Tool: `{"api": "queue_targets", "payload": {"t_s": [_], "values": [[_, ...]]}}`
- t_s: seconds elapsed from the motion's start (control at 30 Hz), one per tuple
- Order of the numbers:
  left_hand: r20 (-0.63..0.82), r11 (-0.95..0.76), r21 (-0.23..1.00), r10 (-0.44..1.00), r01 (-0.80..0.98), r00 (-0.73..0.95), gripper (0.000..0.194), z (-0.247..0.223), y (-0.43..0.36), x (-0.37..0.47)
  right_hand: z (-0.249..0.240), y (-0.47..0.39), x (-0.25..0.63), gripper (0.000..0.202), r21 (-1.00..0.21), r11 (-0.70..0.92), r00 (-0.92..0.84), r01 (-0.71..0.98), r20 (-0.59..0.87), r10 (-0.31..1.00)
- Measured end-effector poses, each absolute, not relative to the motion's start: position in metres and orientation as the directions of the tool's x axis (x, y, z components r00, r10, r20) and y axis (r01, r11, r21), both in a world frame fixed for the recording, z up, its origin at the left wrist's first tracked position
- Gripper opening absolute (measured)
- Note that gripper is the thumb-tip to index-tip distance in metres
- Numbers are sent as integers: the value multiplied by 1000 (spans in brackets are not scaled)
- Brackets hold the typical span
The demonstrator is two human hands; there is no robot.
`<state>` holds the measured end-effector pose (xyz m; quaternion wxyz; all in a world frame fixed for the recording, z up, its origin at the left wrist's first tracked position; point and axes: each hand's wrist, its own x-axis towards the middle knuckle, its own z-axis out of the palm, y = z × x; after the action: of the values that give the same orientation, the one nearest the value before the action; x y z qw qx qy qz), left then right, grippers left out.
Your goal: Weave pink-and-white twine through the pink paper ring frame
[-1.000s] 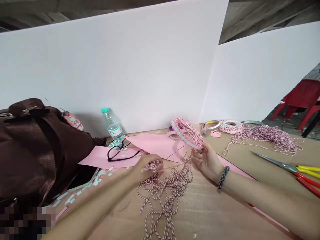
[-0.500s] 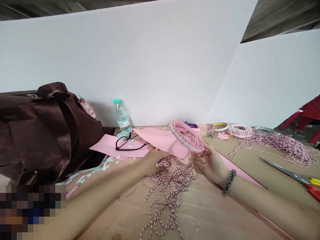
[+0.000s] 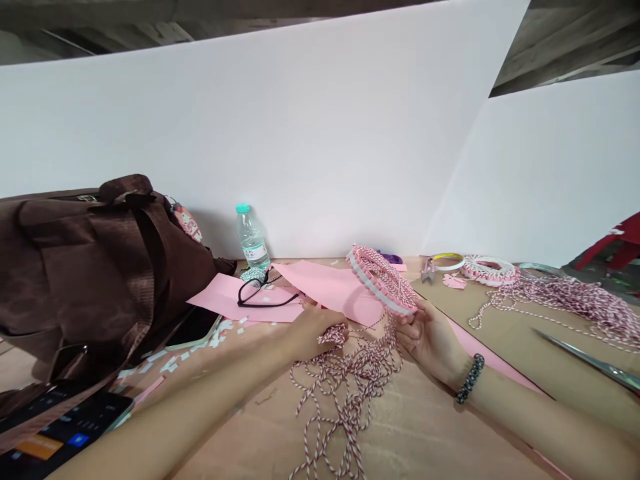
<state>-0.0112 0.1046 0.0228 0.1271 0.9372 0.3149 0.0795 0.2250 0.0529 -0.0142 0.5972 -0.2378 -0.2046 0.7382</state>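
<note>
In the head view my left hand [image 3: 316, 332] is closed round a small bundle of red-and-white twine [image 3: 332, 335]. My right hand [image 3: 431, 335] grips the lower right edge of a pink-and-white ring [image 3: 376, 285], which is tilted and has the same twine strung across its inside. A strand runs from the bundle toward the ring. Below and between both hands, a loose tangle of twine [image 3: 350, 380] spreads over the wooden table [image 3: 240, 430]. Pink paper sheets [image 3: 325, 287] lie behind my left hand.
A brown bag [image 3: 95, 267], phone [image 3: 195, 328], black glasses [image 3: 267, 305] and water bottle [image 3: 253, 240] are at left. At right on brown board lie scissors [image 3: 585, 357], a second twine-wound ring [image 3: 490, 270], a twine heap [image 3: 585, 300] and a tape roll [image 3: 447, 261]. A white wall [image 3: 325, 147] stands behind.
The whole view has shifted, so everything sits slightly lower and further right, and a dark screen shows at lower left. Both hands keep their holds on the twine and the ring.
</note>
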Motion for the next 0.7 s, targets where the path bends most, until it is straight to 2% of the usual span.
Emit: {"api": "queue_targets", "payload": {"t_s": [0.27,0.4,0.47,0.5,0.53,0.57,0.63,0.7], "values": [[42,-762,272,620,588,784,14,26,104,-11,-20,55,227,37,-641,-231,-221,-732,-97,970],[49,-728,319,652,607,756,17,25,101,-10,-19,55,225,37,-646,-240,-215,-725,-119,969],[124,-636,403,751,658,649,33,21,92,-5,-17,54,223,37,-632,-229,-194,-740,-126,973],[174,-566,471,812,677,558,50,18,86,-3,-16,54,222,38,-628,-229,-191,-743,-129,973],[203,-504,570,852,649,483,64,15,79,0,-16,54,222,39,-627,-229,-190,-745,-130,973],[206,-457,673,871,582,445,70,13,72,3,-16,54,221,39,-627,-230,-191,-744,-131,973],[140,-434,788,817,436,560,87,9,59,7,-16,54,221,38,-628,-225,-186,-745,-128,974],[112,-435,839,725,327,679,94,9,50,10,-18,56,222,37,-635,-217,-178,-742,-126,976]]}}
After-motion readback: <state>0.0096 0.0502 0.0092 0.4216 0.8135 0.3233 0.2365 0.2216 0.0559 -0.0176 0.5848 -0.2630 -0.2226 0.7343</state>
